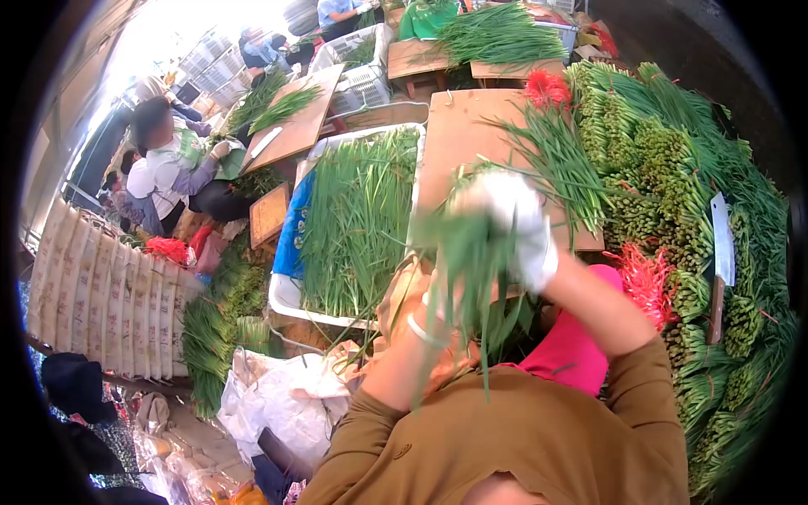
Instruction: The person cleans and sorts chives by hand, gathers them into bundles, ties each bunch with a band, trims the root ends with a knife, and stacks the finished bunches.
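Note:
A bunch of garlic chives (475, 252) hangs in front of my chest, its leaves drooping and smeared by motion. My right hand (518, 215), in a white glove, is closed around the upper part of this bunch. Below and to the left, behind the leaves, is my left hand (444, 295); a white bracelet (425, 331) circles its wrist, and its fingers are hidden. Beyond my hands lies a wooden board (463, 118), with loose chives (564, 164) across its right side. A white crate (345, 318) full of chives stands left of the board.
Stacked chive bundles (648, 160) fill the right side, with a cleaver (721, 244) lying on them. Red ties (644, 282) sit by my right elbow and more red ties (547, 88) at the board's far corner. A co-worker (168, 160) sits at the left; a white sack (269, 396) lies below.

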`<state>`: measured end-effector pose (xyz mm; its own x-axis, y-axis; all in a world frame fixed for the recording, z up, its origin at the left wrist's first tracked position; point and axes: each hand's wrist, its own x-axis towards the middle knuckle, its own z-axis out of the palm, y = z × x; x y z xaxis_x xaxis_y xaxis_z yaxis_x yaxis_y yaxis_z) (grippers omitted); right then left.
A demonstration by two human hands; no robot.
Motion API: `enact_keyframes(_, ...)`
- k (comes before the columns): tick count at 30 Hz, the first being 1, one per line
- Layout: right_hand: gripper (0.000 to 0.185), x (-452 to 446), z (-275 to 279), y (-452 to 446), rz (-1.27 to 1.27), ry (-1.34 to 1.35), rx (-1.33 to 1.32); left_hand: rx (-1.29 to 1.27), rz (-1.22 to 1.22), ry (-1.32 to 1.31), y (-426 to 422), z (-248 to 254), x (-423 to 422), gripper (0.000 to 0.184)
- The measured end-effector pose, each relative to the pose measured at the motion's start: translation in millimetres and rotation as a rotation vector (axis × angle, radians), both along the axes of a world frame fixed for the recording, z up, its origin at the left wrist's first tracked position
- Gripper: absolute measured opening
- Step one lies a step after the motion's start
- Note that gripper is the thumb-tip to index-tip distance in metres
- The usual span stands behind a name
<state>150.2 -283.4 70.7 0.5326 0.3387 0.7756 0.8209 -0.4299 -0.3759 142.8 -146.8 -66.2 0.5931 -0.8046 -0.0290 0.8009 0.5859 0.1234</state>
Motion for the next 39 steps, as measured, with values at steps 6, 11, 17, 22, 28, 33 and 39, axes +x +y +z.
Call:
enact_keyframes(6, 0.028, -103.3, -115.4, 30.7, 0.184, 0.159, -0.130, 1.007, 0.404, -0.023, 4.1, -77.9, -68.0, 0.037)
enact_keyframes(11, 0.051, -151.6, -139.9, 30.8, 0.086, 0.373, -0.462, 0.476, -0.250, 0.202, 44.0, -87.8, -59.4, 0.033)
enact_keyframes(17, 0.037, -145.3, -68.1, -44.0, 0.190, 1.087, -0.240, 0.825, -0.228, 0.024, 71.2, -83.6, -40.8, 0.039)
enact_keyframes(22, 0.023, -46.0, -81.4, -92.4, -0.258, 0.549, -0.098, 0.812, -0.221, -0.073, 83.2, -56.5, -45.7, 0.033)
enact_keyframes(28, 0.036, 85.7, -95.0, -80.1, -0.452, 0.483, -0.310, 0.911, -0.177, -0.156, 83.6, -50.8, -50.3, 0.026)
enact_keyframes(33, 0.041, 136.9, -89.5, -21.5, -0.406, 0.454, -0.366, 0.799, -0.108, -0.363, 87.4, -24.4, -51.7, 0.039)
enact_keyframes(39, 0.044, 125.3, -40.7, 17.8, -0.240, 0.793, -0.876, 0.681, -0.143, -0.591, 119.3, -11.0, -47.2, 0.046)
